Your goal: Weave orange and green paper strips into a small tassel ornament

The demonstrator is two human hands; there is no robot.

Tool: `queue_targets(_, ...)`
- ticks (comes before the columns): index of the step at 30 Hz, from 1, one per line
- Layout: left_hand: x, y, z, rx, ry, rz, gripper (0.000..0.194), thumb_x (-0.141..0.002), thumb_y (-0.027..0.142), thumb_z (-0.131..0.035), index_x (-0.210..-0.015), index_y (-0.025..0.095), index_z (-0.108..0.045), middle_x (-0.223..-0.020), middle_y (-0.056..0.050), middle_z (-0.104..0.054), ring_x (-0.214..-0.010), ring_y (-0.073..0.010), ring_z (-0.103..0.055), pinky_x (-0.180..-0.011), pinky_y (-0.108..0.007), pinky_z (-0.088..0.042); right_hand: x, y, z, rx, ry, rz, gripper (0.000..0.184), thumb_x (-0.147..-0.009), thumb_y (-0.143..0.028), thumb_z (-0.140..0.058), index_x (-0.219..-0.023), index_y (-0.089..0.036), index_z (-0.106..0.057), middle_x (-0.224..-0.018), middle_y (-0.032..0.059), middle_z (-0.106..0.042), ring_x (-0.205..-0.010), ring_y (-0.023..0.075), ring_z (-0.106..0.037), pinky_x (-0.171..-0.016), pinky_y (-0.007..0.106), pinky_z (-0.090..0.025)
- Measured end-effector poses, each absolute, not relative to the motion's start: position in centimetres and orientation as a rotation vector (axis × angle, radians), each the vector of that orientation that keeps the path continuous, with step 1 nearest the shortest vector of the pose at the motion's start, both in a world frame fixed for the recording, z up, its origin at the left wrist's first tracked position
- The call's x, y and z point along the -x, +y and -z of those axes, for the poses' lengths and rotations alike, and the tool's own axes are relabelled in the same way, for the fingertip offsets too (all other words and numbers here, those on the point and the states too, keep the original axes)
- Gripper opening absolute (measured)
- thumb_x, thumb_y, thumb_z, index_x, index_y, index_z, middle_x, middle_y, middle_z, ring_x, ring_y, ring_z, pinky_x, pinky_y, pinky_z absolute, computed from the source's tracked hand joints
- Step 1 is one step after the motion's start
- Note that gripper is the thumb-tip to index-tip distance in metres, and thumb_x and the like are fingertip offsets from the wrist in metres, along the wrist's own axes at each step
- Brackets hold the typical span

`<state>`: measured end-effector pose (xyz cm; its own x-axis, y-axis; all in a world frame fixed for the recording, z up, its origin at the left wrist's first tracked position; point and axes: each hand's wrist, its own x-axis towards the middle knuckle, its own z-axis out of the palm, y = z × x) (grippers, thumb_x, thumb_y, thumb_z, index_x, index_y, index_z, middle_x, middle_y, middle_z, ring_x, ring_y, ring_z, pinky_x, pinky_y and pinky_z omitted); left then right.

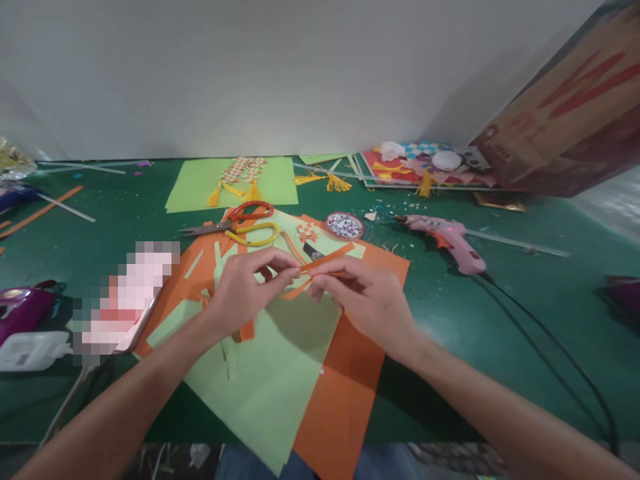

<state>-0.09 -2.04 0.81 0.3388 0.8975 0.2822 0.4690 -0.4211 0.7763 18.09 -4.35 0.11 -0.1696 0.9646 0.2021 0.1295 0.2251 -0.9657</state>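
Both hands meet over the stacked paper sheets. My left hand [255, 283] pinches the left end of an orange paper strip [333, 257] between thumb and fingers. From the other side, my right hand [363, 293] is closed on the same strip, its fingertips almost touching the left ones. Beneath them lie a pale green sheet [280, 360] and an orange sheet [340, 380]. Just beyond the hands are scissors [260, 233] with one red and one yellow handle, a small woven orange-and-white paper piece [307, 231] and a black-ended tool [313, 251], partly hidden.
A pink glue gun [447, 240] with a black cord lies at right. Left is a phone [130, 300] beside a white charger [35, 351]. A round dish of small beads [345, 225] sits behind the hands. Woven tasselled pieces [244, 170] rest at the back, near a brown bag [560, 100].
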Motion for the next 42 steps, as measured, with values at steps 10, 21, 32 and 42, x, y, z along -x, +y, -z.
queue_targets(10,-0.3,-2.3,-1.2,-1.994,1.068,-0.908,0.012,-0.081,0.014,-0.059,-0.086,0.017,-0.069,-0.080,-0.002,-0.075,-0.067,-0.0109,-0.067,-0.060,-0.018,-0.053,-18.5,-3.0,0.1,1.110,-1.061,-1.372,0.018,-0.058,-0.032,-0.082,-0.062,-0.021,-0.069,-0.097,0.0026,-0.065,-0.080,0.0124,-0.056,-0.059,0.023,-0.045)
queue_targets(21,-0.3,-2.3,-0.9,-1.985,1.077,-0.985,0.007,-0.081,0.017,-0.062,-0.084,0.017,-0.068,-0.077,-0.001,-0.074,-0.064,-0.0096,-0.065,-0.059,-0.017,-0.052,-18.3,-3.1,-0.2,1.105,-0.929,-1.415,0.018,-0.058,-0.031,-0.082,-0.064,-0.020,-0.068,-0.098,0.0040,-0.067,-0.078,0.0125,-0.057,-0.059,0.024,-0.045)
queue_targets(32,-0.4,-2.4,-1.0,-1.992,1.069,-0.972,0.009,-0.080,0.016,-0.059,-0.080,0.017,-0.068,-0.078,-0.002,-0.073,-0.065,-0.0101,-0.064,-0.060,-0.018,-0.052,-18.3,-3.0,-0.4,1.099,-0.909,-1.426,0.021,-0.055,-0.033,-0.083,-0.062,-0.020,-0.068,-0.083,0.0019,-0.068,-0.060,0.0076,-0.050,-0.054,0.023,-0.043)
queue_targets(42,-0.2,-2.5,-1.4,-1.976,1.029,-0.679,0.027,-0.091,0.032,-0.047,-0.080,0.018,-0.068,-0.072,0.000,-0.070,-0.061,-0.0098,-0.061,-0.058,-0.019,-0.047,-18.3,-3.5,-0.3,1.148,-1.103,-1.285,0.031,-0.061,-0.031,-0.078,-0.081,-0.020,-0.056,-0.060,-0.0060,-0.058,-0.048,0.0067,-0.048,-0.045,0.022,-0.036)
